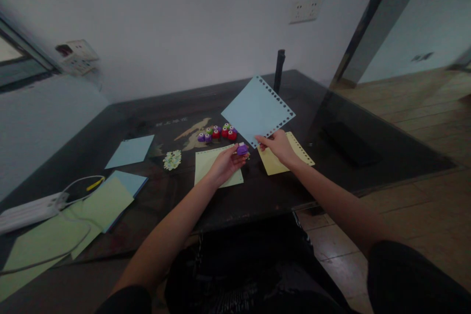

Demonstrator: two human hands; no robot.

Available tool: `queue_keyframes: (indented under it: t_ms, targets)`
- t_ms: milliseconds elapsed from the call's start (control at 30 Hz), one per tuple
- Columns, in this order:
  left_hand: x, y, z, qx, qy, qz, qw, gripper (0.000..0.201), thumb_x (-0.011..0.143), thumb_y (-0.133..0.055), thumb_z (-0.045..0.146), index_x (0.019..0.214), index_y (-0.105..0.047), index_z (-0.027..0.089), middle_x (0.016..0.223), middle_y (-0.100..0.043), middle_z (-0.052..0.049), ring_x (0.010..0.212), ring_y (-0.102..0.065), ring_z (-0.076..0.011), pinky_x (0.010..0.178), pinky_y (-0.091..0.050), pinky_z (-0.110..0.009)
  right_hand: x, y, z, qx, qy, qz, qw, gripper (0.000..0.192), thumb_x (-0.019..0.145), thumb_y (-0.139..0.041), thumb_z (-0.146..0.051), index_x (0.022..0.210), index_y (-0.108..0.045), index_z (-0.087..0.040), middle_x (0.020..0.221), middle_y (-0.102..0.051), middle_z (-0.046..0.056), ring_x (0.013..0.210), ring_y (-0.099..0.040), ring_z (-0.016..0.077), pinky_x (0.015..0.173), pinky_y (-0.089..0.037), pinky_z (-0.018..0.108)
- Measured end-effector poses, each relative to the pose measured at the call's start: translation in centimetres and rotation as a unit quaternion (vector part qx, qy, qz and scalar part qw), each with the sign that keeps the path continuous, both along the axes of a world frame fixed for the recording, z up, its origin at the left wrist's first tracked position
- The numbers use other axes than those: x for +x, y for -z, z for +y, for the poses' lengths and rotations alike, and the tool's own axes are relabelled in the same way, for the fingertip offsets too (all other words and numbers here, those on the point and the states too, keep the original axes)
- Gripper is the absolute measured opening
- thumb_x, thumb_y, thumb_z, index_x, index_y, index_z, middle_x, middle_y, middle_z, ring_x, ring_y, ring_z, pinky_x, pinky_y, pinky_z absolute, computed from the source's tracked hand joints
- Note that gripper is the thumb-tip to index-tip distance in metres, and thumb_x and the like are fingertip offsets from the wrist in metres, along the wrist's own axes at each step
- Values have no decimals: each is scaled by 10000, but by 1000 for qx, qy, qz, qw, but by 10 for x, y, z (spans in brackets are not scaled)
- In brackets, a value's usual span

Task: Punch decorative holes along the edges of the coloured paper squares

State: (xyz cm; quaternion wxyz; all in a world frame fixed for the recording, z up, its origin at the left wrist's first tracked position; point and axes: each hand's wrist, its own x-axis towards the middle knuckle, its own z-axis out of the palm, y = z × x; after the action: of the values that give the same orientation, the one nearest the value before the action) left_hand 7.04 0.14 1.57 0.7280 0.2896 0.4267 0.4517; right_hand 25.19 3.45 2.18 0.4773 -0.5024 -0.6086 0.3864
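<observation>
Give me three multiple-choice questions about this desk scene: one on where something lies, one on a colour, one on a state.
1. Where do the small round punches lie?
A. On the floor
B. On the dark table, behind the pale green sheet
C. On the white power strip

2. What colour is the sheet held up by the right hand?
A. Light blue
B. Red
C. Black

3. In what state is the blue sheet?
A. Crumpled into a ball
B. Torn in half
C. Flat, with holes punched along two edges

Answers:
1 B: the red, purple and green punches sit in a cluster on the tabletop, beyond the green sheet.
2 A: the raised sheet is pale blue.
3 C: rows of holes run along its upper right and lower right edges. The left hand holds a small purple punch beside it.
</observation>
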Motion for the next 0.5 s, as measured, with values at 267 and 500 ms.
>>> queue_keyframes:
  t_ms: [267,500]
  targets:
    - [-3,-3,0,4,7,-28,1000,135,837,-617,249,846,-684,133,687,-664,-40,575,-589,-77,634,-507,-199,5,-9,-1,10,16,10,1000,282,685,-700,-386,556,-582,-165,517,-609,73,501,-589,168,538,-510,297]
    - [-6,-7,0,95,68,66,991,326,813,-610,445,912,-594,135,799,-706,-100,629,-628,-120,669,-503,-255,14,-3,7,19,24,53,998,343,632,-709,-460,633,-602,-135,562,-629,59,481,-574,157,493,-494,290]
